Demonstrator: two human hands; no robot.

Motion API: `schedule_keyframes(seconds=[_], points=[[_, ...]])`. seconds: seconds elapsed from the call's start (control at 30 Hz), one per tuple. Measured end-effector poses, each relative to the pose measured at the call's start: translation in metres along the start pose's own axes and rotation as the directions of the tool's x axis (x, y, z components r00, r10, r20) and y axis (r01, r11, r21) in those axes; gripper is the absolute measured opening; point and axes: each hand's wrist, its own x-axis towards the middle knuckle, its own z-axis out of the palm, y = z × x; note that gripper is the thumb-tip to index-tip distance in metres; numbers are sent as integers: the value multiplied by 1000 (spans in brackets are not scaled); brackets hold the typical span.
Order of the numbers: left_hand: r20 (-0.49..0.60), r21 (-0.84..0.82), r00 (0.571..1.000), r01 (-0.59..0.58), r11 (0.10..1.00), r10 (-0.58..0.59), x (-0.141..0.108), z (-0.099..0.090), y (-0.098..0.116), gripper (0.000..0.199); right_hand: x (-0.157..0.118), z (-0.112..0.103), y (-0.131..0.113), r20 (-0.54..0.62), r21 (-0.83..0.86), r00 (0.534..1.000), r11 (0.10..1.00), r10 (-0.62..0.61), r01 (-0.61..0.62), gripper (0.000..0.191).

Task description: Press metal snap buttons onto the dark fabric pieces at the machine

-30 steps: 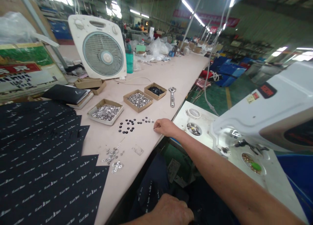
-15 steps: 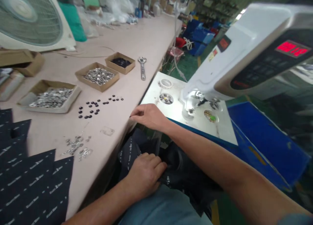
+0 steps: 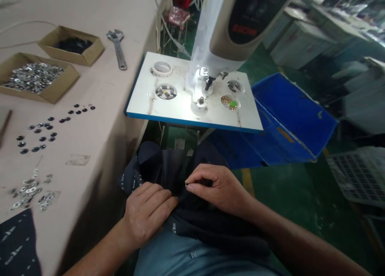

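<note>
My right hand (image 3: pixel 218 188) is closed in a pinch, thumb against forefinger, on a small snap button (image 3: pixel 186 185) with a shiny edge. It hangs just above the dark printed garment (image 3: pixel 162 164) that lies across my lap. My left hand (image 3: pixel 147 212) is curled over the same garment, its fingertips closed on the cloth and partly hidden. Ahead of both hands stands a white snap-fastening machine (image 3: pixel 200 95), its lamp lighting the white work plate (image 3: pixel 138 103). On the table at the left lie several dark button caps (image 3: pixel 42 139) and small metal rings (image 3: pixel 30 191).
Cardboard trays of metal parts (image 3: pixel 48 93) and dark parts (image 3: pixel 90 56) stand on the table, with an adjustable wrench (image 3: pixel 118 49) beside them. A blue bin (image 3: pixel 297 111) sits beyond the machine plate. Dark printed cloth (image 3: pixel 19 244) covers the table's near left corner.
My right hand has moved from the table edge back over my lap, holding the small button. My left hand stays on the garment. The view has turned right and down.
</note>
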Motion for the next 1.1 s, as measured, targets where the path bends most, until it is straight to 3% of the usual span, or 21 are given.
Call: schedule_keyframes(seconds=[0.57, 0.9, 1.1], points=[[29, -16, 999, -17, 1000, 17, 2, 1, 6, 17, -18, 11, 1, 119, -107, 987, 987, -109, 122, 12], [35, -25, 999, 27, 999, -26, 0, 4, 5, 20, -19, 14, 3, 116, -177, 982, 970, -147, 166, 14], [55, -53, 993, 105, 993, -102, -2, 8, 5, 20, -18, 12, 4, 173, -224, 975, 959, -136, 173, 19]])
